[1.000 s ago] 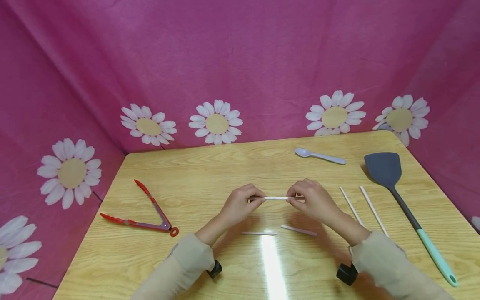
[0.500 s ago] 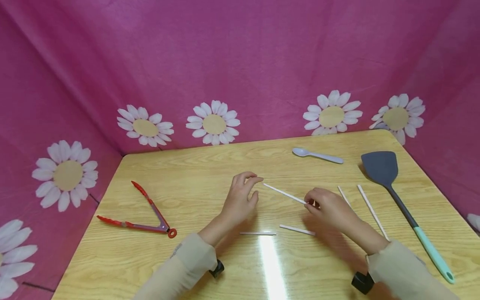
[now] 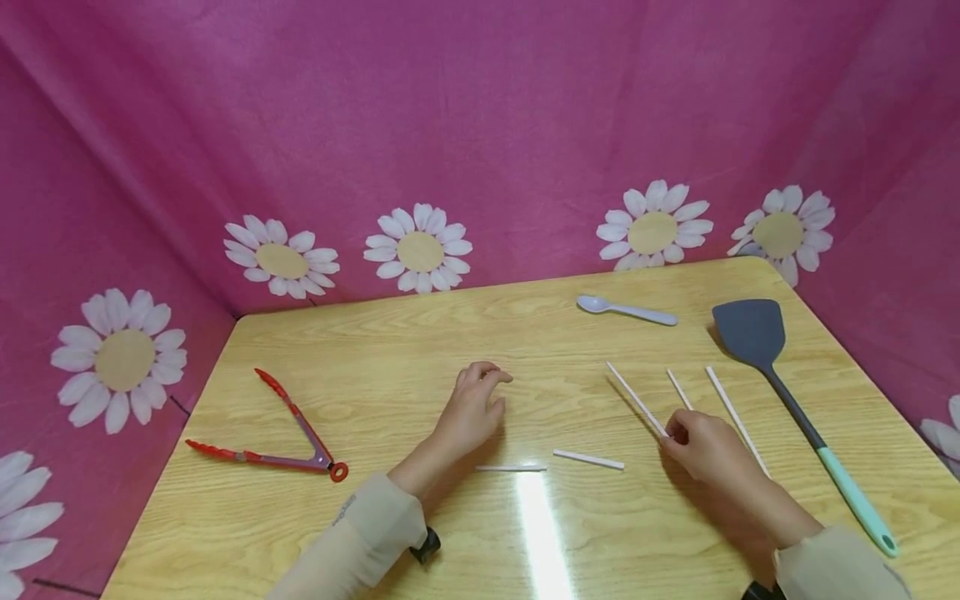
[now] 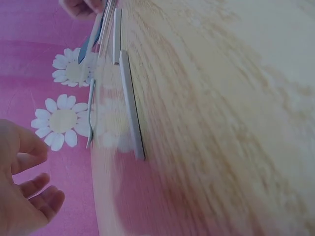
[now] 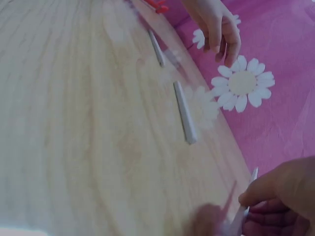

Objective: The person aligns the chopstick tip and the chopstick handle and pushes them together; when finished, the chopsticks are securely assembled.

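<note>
My right hand (image 3: 708, 446) pinches a thin white stick (image 3: 634, 397) near its near end, between thumb and fingers. The stick slants away to the far left, just left of two more white sticks. In the right wrist view, part of the held stick (image 5: 239, 220) shows below the thumb. Nothing is in my left hand (image 3: 468, 408), which hovers over the middle of the table with fingers loosely bent. Close in front of me lie two short white sticks: one (image 3: 512, 468) below the left hand, the other (image 3: 588, 459) between the hands.
Two longer white sticks lie on the right, one thinner (image 3: 678, 388) and one thicker (image 3: 737, 422). Beside them is a dark turner (image 3: 750, 331) with a mint handle. A pale lilac spoon (image 3: 637, 312) lies farther back. Spread red tongs (image 3: 281, 458) rest at left.
My left hand has let go of the stick and drawn slightly left. The right hand has carried the stick right and toward me, turning it from level to slanted.
</note>
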`<state>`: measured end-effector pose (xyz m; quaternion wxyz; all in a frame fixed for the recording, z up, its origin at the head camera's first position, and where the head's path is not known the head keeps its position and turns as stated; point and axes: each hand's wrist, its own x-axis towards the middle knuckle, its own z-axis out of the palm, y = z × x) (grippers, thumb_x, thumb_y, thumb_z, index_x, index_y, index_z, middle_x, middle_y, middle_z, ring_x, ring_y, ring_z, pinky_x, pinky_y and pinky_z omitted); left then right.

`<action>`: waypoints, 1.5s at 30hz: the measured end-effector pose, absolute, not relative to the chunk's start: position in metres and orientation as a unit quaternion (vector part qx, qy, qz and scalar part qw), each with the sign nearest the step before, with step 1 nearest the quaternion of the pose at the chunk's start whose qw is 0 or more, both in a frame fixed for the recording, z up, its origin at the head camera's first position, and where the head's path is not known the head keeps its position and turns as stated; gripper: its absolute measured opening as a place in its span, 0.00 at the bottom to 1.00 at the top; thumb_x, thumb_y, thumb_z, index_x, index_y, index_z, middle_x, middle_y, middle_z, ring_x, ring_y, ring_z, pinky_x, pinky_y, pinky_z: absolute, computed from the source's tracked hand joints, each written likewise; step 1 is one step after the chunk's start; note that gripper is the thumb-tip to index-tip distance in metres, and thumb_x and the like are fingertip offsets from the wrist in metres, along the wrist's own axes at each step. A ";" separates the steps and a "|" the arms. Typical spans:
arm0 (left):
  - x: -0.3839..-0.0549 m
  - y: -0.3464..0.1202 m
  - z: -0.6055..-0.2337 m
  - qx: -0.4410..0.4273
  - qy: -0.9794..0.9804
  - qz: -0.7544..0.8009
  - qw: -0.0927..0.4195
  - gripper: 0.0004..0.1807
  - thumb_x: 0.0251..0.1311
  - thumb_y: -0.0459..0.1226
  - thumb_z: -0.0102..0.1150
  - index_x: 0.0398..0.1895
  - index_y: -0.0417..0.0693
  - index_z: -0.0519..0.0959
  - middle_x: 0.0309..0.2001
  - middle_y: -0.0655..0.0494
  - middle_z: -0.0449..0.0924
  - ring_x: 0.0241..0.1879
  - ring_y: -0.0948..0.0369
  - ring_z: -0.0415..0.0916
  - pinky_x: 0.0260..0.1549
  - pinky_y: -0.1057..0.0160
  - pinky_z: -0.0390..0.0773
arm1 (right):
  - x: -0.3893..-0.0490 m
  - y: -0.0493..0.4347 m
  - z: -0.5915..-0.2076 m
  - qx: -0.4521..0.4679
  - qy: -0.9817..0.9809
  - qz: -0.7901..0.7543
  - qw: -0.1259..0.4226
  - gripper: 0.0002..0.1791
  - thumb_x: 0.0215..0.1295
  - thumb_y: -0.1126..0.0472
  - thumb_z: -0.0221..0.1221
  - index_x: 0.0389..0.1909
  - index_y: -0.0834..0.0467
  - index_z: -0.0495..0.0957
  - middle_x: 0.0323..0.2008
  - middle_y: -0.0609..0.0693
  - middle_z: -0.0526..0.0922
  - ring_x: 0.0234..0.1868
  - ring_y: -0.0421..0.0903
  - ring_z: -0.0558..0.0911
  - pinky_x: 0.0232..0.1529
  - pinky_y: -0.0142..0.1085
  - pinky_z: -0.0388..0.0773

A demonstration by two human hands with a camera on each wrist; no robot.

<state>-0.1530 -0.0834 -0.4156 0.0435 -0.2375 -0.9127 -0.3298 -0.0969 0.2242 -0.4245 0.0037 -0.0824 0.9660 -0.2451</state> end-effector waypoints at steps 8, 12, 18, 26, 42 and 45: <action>-0.152 -0.085 -0.416 -0.243 -0.915 -0.321 0.016 0.14 0.55 0.28 0.53 0.47 0.41 0.74 0.51 0.47 0.66 0.51 0.50 0.63 0.46 0.54 0.69 | -0.087 0.233 -0.438 -0.070 0.969 -0.235 -0.011 0.05 0.49 0.67 0.59 0.26 0.60 0.72 0.15 0.42 0.69 0.13 0.37 0.66 0.20 0.34 0.64; -0.152 -0.085 -0.418 -0.247 -0.917 -0.313 0.007 0.14 0.55 0.29 0.53 0.46 0.42 0.74 0.50 0.47 0.66 0.49 0.50 0.63 0.44 0.55 0.69 | -0.084 0.233 -0.439 -0.062 0.968 -0.241 -0.003 0.07 0.51 0.67 0.58 0.30 0.62 0.72 0.14 0.43 0.69 0.12 0.37 0.67 0.20 0.34 0.65; -0.152 -0.086 -0.418 -0.253 -0.913 -0.319 -0.026 0.13 0.57 0.30 0.52 0.47 0.42 0.74 0.49 0.48 0.66 0.50 0.51 0.64 0.45 0.55 0.69 | -0.087 0.226 -0.435 -0.084 0.970 -0.227 -0.036 0.15 0.58 0.61 0.57 0.44 0.66 0.71 0.22 0.47 0.69 0.09 0.34 0.66 0.21 0.38 0.70; -0.147 -0.089 -0.420 -0.314 -0.901 -0.281 -0.104 0.13 0.61 0.34 0.51 0.48 0.42 0.73 0.42 0.52 0.72 0.42 0.58 0.71 0.40 0.65 0.73 | -0.099 0.204 -0.428 -0.186 0.956 -0.219 -0.062 0.10 0.53 0.62 0.62 0.37 0.58 0.77 0.27 0.44 0.72 0.22 0.36 0.71 0.20 0.32 0.67; -0.129 -0.097 -0.426 -0.418 -0.887 -0.163 -0.111 0.16 0.53 0.44 0.60 0.44 0.50 0.76 0.34 0.59 0.72 0.30 0.67 0.66 0.30 0.73 0.66 | -0.111 0.168 -0.438 -0.356 0.911 -0.205 -0.040 0.11 0.47 0.55 0.66 0.30 0.53 0.77 0.25 0.41 0.68 0.28 0.38 0.66 0.26 0.31 0.65; -0.128 -0.098 -0.427 -0.417 -0.892 -0.142 -0.105 0.16 0.51 0.45 0.62 0.43 0.51 0.76 0.34 0.61 0.70 0.31 0.67 0.64 0.30 0.73 0.65 | -0.111 0.166 -0.440 -0.358 0.911 -0.205 -0.033 0.10 0.46 0.55 0.66 0.28 0.51 0.76 0.25 0.40 0.67 0.27 0.38 0.65 0.25 0.30 0.63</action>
